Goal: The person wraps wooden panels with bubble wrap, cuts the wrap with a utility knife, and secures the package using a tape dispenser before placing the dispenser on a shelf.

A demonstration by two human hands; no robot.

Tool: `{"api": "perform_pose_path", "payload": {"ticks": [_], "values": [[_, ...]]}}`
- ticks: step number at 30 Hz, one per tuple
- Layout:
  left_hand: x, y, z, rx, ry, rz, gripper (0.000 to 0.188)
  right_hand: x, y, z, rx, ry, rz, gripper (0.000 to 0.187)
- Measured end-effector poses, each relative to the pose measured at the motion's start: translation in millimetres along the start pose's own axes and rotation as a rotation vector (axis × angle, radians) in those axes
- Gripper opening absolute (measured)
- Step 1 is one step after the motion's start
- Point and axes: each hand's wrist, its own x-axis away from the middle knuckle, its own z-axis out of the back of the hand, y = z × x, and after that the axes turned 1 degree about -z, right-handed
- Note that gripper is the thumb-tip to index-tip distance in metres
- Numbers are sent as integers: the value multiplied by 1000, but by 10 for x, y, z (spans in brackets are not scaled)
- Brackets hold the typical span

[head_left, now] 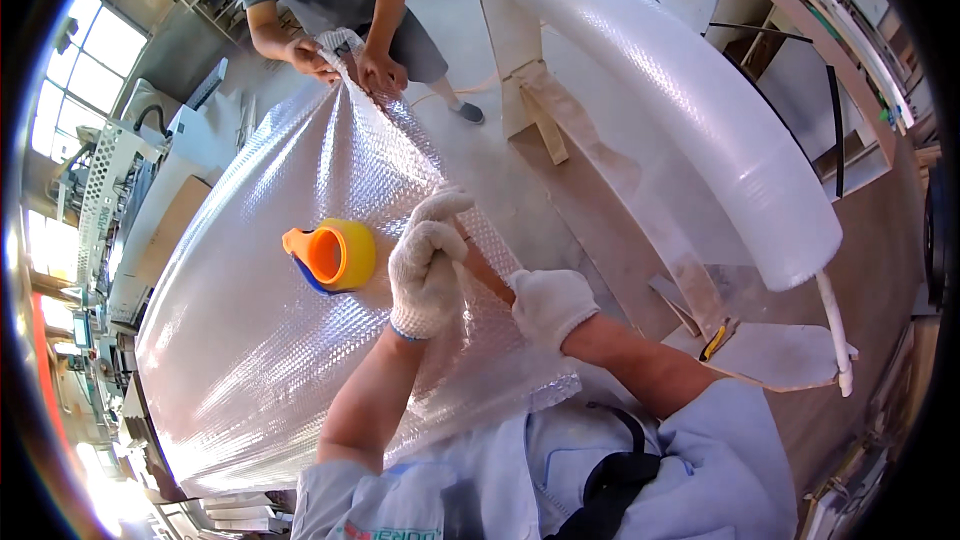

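A wide sheet of clear bubble wrap (255, 370) covers a large flat piece in front of me. My left hand (425, 275), in a white knit glove, has its fingers curled closed on the wrap near its right edge. My right hand (553, 308), gloved too, is closed at that edge, by a brown strip (487, 273) that shows between my hands. What its fingertips pinch is partly hidden, but wrap runs into them. Left of my left hand, a tape dispenser (335, 252) in yellow, orange and blue rests on the wrap.
Across from me, a co-worker's hands (350, 68) gather the wrap's far corner. On the right, a thick bubble wrap roll (680, 90) hangs on a white rod (835, 335) above a wooden stand (590, 230). Machinery (110, 200) lines the left, and panels (830, 90) lean at the far right.
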Motion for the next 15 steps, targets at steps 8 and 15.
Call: {"api": "perform_pose_path", "payload": {"ticks": [8,15], "values": [[37,-520,-227,-237,-132,140,24,169,-21,-530,189,50,149,19],[237,-774,-389,-500,-291,87,17,566,-17,-535,109,307,415,22]]}}
